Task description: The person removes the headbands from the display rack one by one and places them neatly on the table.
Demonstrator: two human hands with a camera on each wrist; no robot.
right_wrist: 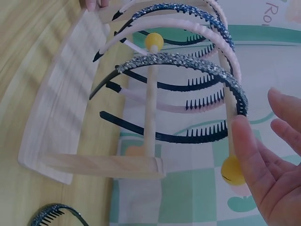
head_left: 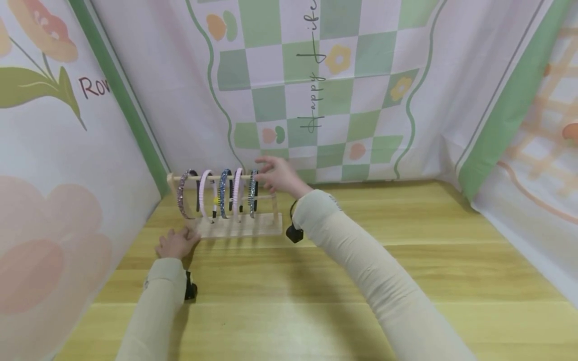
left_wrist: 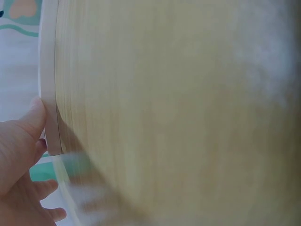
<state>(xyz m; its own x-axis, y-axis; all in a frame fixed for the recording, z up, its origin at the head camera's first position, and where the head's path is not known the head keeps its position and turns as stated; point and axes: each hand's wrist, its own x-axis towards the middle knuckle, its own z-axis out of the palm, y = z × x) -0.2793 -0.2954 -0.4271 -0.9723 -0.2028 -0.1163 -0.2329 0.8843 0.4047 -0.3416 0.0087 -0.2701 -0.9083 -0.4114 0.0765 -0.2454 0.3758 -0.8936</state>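
Note:
Several headbands hang from the wooden headband rack: a purple glittery headband, a pink headband, a blue glittery headband, another pink headband and a silver glittery headband, the rightmost. My right hand is at the upper right end of the rack, fingers spread. Its thumb touches or nearly touches the silver headband where it crosses the top rod. With thumb and index finger, my left hand holds the left front corner of the rack's base.
A dark glittery headband with comb teeth shows past the rack's right end, mostly cut off by the frame. Yellow balls tip the rods. Printed curtains hang behind and beside the wooden table.

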